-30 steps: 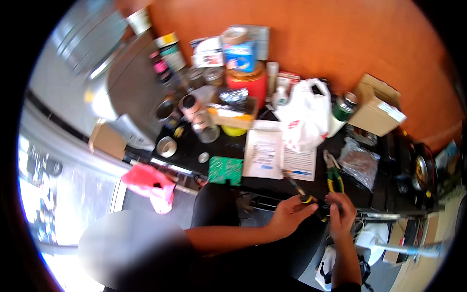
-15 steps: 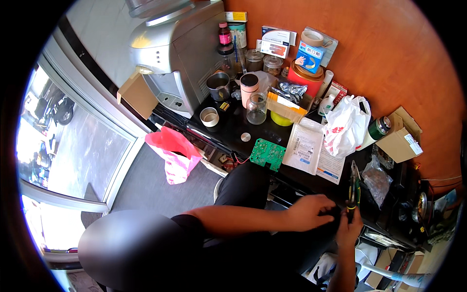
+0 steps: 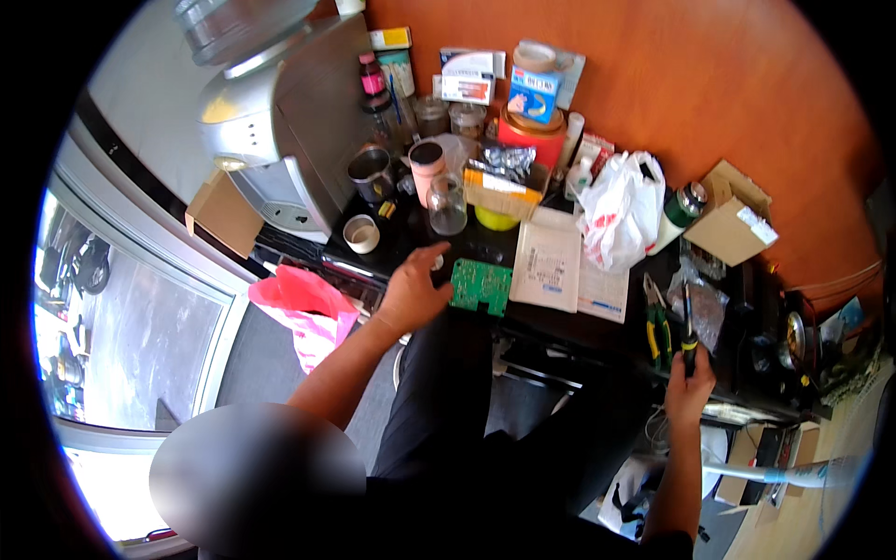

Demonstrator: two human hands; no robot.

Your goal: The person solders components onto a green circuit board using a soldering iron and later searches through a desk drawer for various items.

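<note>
My left hand (image 3: 417, 291) reaches over the dark desk to the left of a green circuit board (image 3: 481, 287). Its index finger is stretched out and its fingers are apart, around a small silver disc (image 3: 437, 263); whether they touch it I cannot tell. At the desk's right front edge my right hand (image 3: 689, 387) is closed round the black and yellow handle of a screwdriver (image 3: 689, 343), its shaft pointing away from me. Just left of it lie pliers (image 3: 658, 327) with yellow and dark handles, jaws pointing to the back.
A paper packet (image 3: 546, 271) lies right of the board, beside a white plastic bag (image 3: 621, 215). Behind stand a glass jar (image 3: 447, 207), a pink cup (image 3: 427, 170) and a metal cup (image 3: 361, 234). A water dispenser (image 3: 280, 140) is at left, a pink bag (image 3: 308, 317) below.
My left hand has moved from beside my right hand across to the circuit board's left side. The pliers now lie apart from the screwdriver in my right hand. The whole view has shifted.
</note>
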